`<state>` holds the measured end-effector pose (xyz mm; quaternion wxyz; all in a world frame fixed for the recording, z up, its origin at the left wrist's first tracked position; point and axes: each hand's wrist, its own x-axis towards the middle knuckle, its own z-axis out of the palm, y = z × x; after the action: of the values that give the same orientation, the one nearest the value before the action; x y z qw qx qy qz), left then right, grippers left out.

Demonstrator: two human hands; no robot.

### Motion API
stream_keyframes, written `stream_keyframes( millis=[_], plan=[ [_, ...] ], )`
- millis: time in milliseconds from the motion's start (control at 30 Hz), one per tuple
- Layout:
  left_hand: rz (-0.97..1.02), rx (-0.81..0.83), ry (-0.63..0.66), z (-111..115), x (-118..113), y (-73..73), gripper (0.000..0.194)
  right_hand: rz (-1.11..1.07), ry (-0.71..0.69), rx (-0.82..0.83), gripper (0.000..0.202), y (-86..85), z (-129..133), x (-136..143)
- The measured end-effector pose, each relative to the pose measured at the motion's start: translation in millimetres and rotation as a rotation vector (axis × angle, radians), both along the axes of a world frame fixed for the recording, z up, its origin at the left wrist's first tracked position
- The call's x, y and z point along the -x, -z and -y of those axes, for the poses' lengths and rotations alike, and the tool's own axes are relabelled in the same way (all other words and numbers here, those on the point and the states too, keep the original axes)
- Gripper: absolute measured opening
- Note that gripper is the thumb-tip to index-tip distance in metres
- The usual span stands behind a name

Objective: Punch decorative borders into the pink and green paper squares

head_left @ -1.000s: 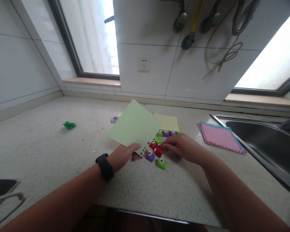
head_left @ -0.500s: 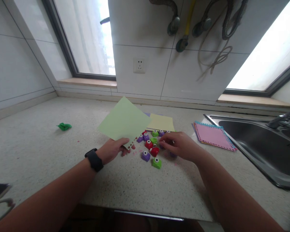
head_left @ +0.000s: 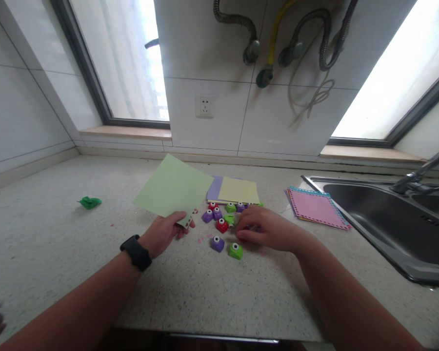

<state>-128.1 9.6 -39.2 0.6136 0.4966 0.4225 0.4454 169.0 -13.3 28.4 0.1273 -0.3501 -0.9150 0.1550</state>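
Note:
My left hand (head_left: 168, 231), a dark watch on its wrist, pinches a light green sheet of paper (head_left: 173, 185) by its near corner. Small cut-outs show along that edge. My right hand (head_left: 267, 226) curls over the right side of a group of small craft punches, fingers and thumb around a red craft punch that is mostly hidden. Near it lie another red punch (head_left: 222, 225), a green punch (head_left: 229, 220) and, closer to me, a purple punch (head_left: 217, 243) and a green punch (head_left: 236, 251) with star marks. Several more punches sit behind, some covered by my hand.
Yellow paper (head_left: 239, 189) and purple paper (head_left: 214, 187) lie behind the punches. A stack of pink and blue edged sheets (head_left: 318, 207) lies beside the steel sink (head_left: 362, 243). A crumpled green piece (head_left: 89, 202) is at left. Pink scraps dot the counter (head_left: 190, 292).
My right hand has closed around a red punch and drawn it right, away from the other red one. The green sheet has swung a little left with my left hand. The view has shifted slightly.

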Motion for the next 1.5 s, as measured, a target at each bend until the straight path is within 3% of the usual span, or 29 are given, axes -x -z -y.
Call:
stream_keyframes(
  millis=[233,333,533,700,1167,1500],
  plan=[
    [-0.012,-0.028,0.013,-4,1,7.4,0.023,-0.405,0.567,-0.36,0.027,14.9,-25,-39],
    [-0.033,-0.035,0.012,-6,1,11.3,0.023,-0.479,0.675,-0.378,0.023,29.2,-36,-44],
    [-0.078,-0.066,0.06,-6,0,12.1,0.026,-0.359,0.596,-0.269,0.018,56.4,-50,-32],
    [-0.093,-0.092,0.109,-4,-1,8.0,0.024,-0.361,0.577,-0.22,0.021,64.7,-56,-27],
    [-0.074,-0.095,0.173,-7,2,11.3,0.036,-0.311,0.557,-0.258,0.024,63.3,-57,-32],
    [-0.089,-0.091,0.154,-7,3,14.9,0.032,-0.338,0.552,-0.358,0.018,45.3,-41,-25]
  ],
)
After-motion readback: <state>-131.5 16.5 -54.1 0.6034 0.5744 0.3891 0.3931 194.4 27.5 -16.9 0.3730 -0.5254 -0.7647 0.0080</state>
